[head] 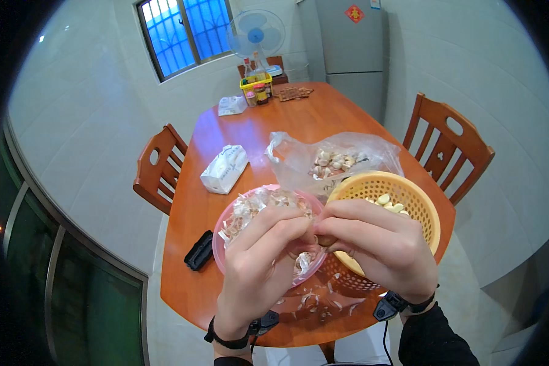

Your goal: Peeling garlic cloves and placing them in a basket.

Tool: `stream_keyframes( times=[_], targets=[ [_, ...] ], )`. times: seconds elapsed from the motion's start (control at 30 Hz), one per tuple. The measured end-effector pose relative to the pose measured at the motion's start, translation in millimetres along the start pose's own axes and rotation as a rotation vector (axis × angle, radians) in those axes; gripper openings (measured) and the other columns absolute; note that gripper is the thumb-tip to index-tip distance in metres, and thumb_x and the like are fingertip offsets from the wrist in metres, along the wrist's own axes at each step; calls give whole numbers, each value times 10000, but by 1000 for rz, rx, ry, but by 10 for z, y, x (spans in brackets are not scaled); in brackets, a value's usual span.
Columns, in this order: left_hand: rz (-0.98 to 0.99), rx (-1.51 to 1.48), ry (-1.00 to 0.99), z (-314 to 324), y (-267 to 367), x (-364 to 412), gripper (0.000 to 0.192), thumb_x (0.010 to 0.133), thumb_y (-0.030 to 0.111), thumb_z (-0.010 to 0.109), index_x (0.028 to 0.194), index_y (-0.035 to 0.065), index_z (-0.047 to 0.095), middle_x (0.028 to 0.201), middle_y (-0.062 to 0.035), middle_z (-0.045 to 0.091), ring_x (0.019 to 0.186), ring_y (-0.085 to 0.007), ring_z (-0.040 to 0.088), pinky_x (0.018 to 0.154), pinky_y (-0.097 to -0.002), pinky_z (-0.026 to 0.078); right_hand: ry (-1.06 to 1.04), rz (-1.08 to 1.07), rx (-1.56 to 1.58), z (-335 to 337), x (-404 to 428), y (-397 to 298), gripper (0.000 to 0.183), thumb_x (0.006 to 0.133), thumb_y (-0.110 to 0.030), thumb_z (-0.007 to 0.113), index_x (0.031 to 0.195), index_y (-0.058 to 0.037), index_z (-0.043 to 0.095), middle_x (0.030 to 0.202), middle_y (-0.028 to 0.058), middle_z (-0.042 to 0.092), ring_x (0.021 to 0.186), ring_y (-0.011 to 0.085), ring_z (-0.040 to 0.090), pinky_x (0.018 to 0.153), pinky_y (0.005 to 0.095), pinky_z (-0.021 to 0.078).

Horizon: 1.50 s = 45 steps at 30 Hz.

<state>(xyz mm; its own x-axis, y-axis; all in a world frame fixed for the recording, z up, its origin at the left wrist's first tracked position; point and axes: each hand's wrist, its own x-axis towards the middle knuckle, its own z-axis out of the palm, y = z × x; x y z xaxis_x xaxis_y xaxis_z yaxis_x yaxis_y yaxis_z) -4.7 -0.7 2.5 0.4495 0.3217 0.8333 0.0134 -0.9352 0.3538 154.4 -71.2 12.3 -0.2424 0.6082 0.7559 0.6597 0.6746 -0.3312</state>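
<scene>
My left hand (267, 256) and my right hand (379, 242) meet fingertip to fingertip, pinching a small garlic clove (325, 239) mostly hidden by the fingers. Beneath my left hand stands a pink plastic bowl (218, 256) heaped with papery garlic skins (251, 210). Under and behind my right hand is a yellow perforated plastic basket (427, 201) holding peeled garlic cloves (389, 203). Beyond both, a clear plastic bag (288, 160) lies spread around unpeeled garlic cloves (331, 162).
Scraps of skin (315, 302) lie on the wooden table (183, 293) near its front edge. A black case (199, 250) and a tissue pack (225, 169) are on the left. A yellow condiment basket (270, 81) stands at the far end. Wooden chairs (158, 169) flank both sides.
</scene>
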Motion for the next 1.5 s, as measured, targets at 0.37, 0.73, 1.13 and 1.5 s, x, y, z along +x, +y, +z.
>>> stream_keyframes(
  times=[0.37, 0.73, 1.13, 1.5],
  targets=[
    [98, 182, 185, 97, 73, 8, 267, 508, -147, 599, 703, 18, 519, 725, -74, 531, 641, -175, 524, 550, -255, 424, 67, 243, 324, 25, -18, -13, 308, 695, 73, 598, 991, 9, 540, 966, 126, 560, 794, 210, 579, 677, 271, 472],
    [93, 127, 117, 104, 88, -2, 291, 547, -115, 634, 807, -5, 565, 805, -101, 569, 670, -236, 552, 594, -303, 455, 342, 374, 890, -123, -10, 138, 292, 762, 73, 580, 1043, 72, 505, 913, 84, 559, 738, 106, 546, 642, 215, 456],
    [-327, 257, 19, -24, -224, -21, 209, 714, -40, 589, 920, -5, 586, 895, -141, 595, 815, -232, 597, 713, -290, 461, 145, 323, 448, -73, -1, 77, 277, 712, 11, 643, 981, -24, 584, 900, 24, 581, 712, 63, 532, 580, 181, 396],
    [160, 120, 155, 52, -14, 4, 300, 551, -36, 709, 836, 30, 644, 825, -83, 569, 713, -195, 577, 604, -280, 473, 92, 289, 453, -29, 6, 59, 258, 719, -14, 650, 969, -20, 588, 847, 32, 585, 674, 69, 521, 563, 191, 406]
  ],
)
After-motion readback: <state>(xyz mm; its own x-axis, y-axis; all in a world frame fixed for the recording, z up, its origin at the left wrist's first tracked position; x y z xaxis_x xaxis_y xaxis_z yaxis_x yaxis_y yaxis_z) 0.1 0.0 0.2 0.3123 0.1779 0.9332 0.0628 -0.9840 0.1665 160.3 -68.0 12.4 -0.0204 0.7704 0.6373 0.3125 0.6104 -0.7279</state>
